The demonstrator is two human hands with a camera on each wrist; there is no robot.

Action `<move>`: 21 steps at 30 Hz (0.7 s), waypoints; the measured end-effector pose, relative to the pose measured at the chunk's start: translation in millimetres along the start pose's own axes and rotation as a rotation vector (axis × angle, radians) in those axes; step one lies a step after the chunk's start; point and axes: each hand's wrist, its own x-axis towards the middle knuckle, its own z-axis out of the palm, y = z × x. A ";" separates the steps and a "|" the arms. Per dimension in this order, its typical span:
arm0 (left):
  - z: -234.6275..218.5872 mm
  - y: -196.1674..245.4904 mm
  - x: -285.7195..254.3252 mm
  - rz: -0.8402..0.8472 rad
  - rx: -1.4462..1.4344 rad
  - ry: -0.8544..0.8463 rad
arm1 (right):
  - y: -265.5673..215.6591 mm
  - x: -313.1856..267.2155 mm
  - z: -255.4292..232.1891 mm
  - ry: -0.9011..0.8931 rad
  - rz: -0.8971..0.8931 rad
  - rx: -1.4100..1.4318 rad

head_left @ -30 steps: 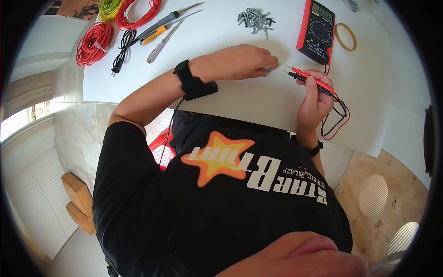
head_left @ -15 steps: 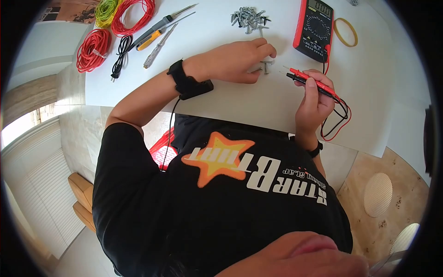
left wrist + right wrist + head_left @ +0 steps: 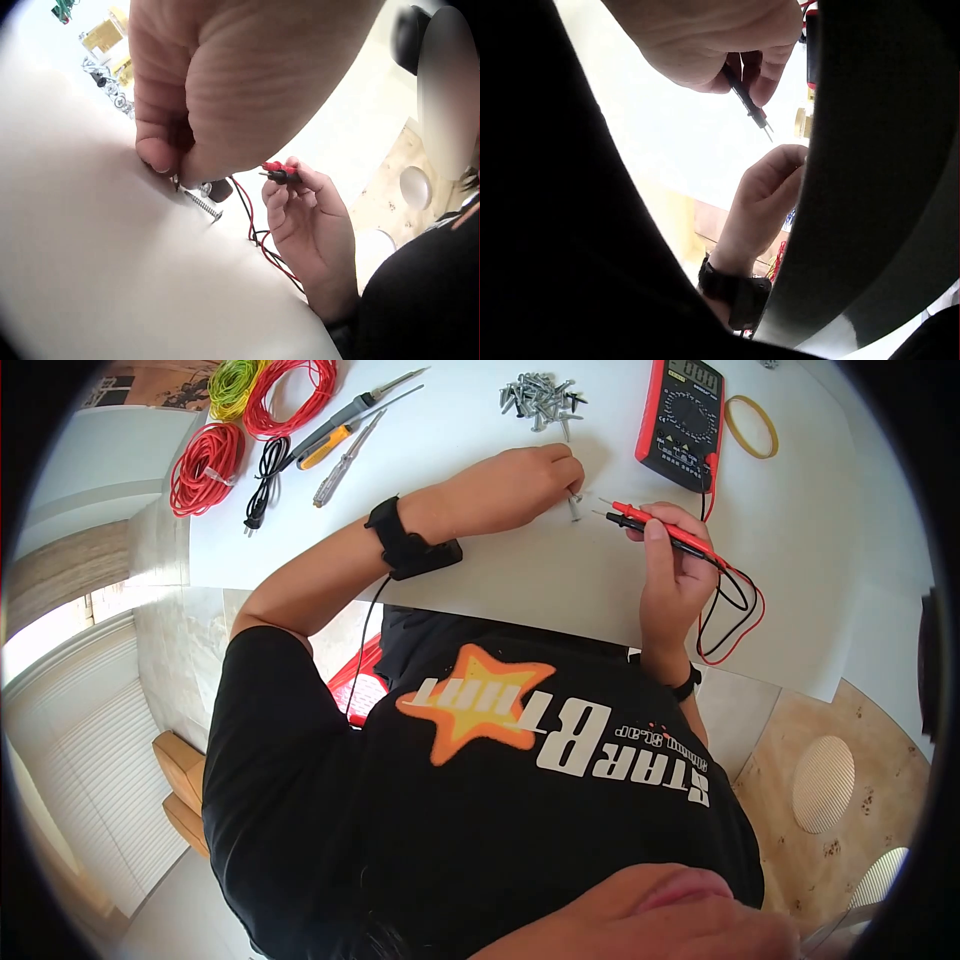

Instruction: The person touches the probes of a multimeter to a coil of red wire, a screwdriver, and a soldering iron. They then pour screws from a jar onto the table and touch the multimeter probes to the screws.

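My left hand (image 3: 525,488) is low over the white table, its thumb and fingertips pinching a small screw, mostly hidden by the fingers. Another screw (image 3: 204,205) lies on the table right beside those fingertips. To the right, my right hand (image 3: 677,565) grips the red test probe (image 3: 655,522) and black test probe (image 3: 640,526) together, their metal tips side by side and pointing at the left hand. Their leads loop back to a red and black multimeter (image 3: 683,425) with its display lit.
A pile of screws (image 3: 540,402) lies beyond the left hand. Coiled red wire (image 3: 207,470), a soldering iron (image 3: 345,420) and a clear-handled screwdriver (image 3: 347,460) lie at the far left. A yellow ring (image 3: 752,428) sits right of the multimeter. The table's front edge borders the black shirt.
The left hand opened over several loose screws, then its fingers closed on one there. The right hand has brought the probe tips a little left, nearer the left hand.
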 end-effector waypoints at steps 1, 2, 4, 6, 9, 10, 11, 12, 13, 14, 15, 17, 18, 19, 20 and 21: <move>-0.9 1.3 -0.9 -0.022 -0.076 0.036 | 0.0 0.1 0.1 -0.028 0.019 0.000; -1.7 2.5 -1.9 -0.044 -0.152 0.073 | 0.4 -0.2 0.4 -0.027 0.018 0.000; -2.2 4.0 -4.0 -0.020 -0.211 0.110 | 1.0 -0.4 0.7 -0.046 -0.007 0.011; -2.6 6.9 -5.5 0.001 -0.270 0.150 | -1.2 -0.6 1.5 -0.061 -0.002 0.002; -3.2 11.6 -7.8 -0.012 -0.334 0.153 | -0.6 -1.3 1.4 -0.090 -0.005 -0.007; -2.8 11.9 -8.3 -0.010 -0.343 0.160 | 0.4 -1.2 1.4 -0.100 -0.015 -0.006; -2.6 12.0 -8.2 -0.005 -0.350 0.168 | 0.9 -1.7 1.3 -0.103 -0.022 -0.007; -2.7 12.6 -8.4 0.003 -0.344 0.175 | 0.6 -2.4 0.8 -0.108 -0.005 -0.009; -3.1 13.4 -9.2 -0.007 -0.348 0.174 | 0.1 -1.6 0.3 -0.114 0.008 -0.012; -4.1 13.3 -9.3 -0.017 -0.350 0.172 | -0.6 -0.7 0.8 -0.116 -0.007 -0.012; -5.0 13.4 -9.1 -0.010 -0.343 0.177 | -1.2 -1.2 1.4 -0.116 0.001 -0.005; -4.7 13.6 -10.5 -0.038 -0.361 0.157 | -0.1 -1.4 2.8 -0.116 0.011 0.003; -4.6 13.1 -10.9 -0.037 -0.361 0.157 | 0.9 -1.5 3.1 -0.124 -0.001 0.006; -4.3 12.5 -11.0 -0.035 -0.363 0.157 | 1.8 -1.7 3.1 -0.131 -0.013 0.009; -3.9 12.1 -10.9 -0.033 -0.366 0.158 | 2.3 -2.1 3.3 -0.129 -0.014 0.006; -3.6 13.2 -10.0 -0.029 -0.367 0.158 | 1.6 -2.5 2.1 -0.132 0.006 0.003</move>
